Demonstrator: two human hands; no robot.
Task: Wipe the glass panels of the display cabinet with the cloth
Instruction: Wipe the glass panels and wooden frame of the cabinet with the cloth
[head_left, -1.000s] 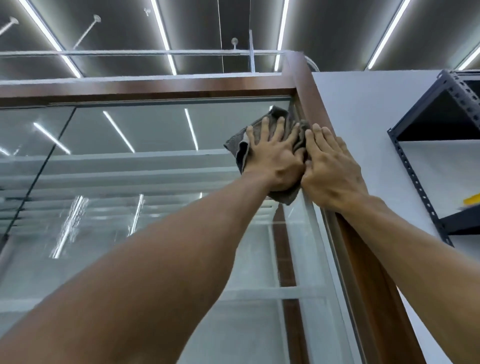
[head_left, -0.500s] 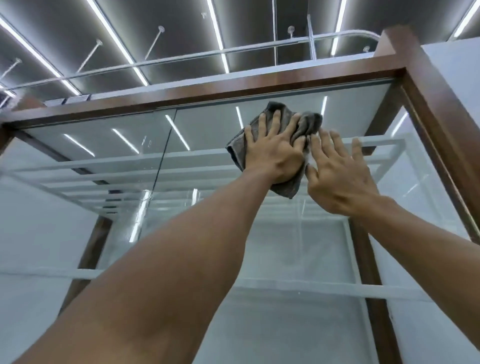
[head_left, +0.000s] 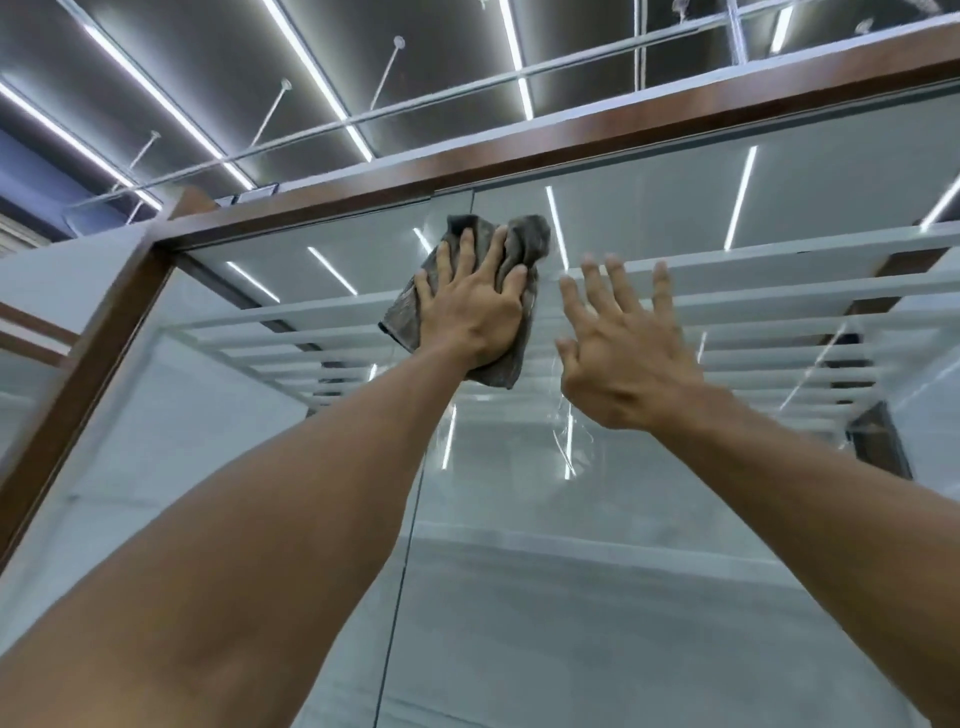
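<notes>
Working, by the look of it, in the wiping step itself, high on the display cabinet (head_left: 519, 156): rubbing the top band of the front glass panel (head_left: 649, 519), just under the brown top rail (head_left: 322, 208) above both hands. Pressing the grey cloth (head_left: 522, 241) flat to the glass under the left hand (head_left: 467, 312), fingers straight and spread, none curled round it. Holding the right hand (head_left: 623, 358) just beside, splayed and empty; touching the pane or hovering off it, impossible to tell. Probably calling next for sliding the cloth sideways or downward under even pressure, keeping the loose folds from slipping out from under the palm. Showing white shelves (head_left: 753, 270) behind the glass beyond the fingertips, a corner post (head_left: 88, 358) well left of the left hand, and a thin pane seam (head_left: 402, 582) running down between the forearms, possibly catching the cloth's edge.
</notes>
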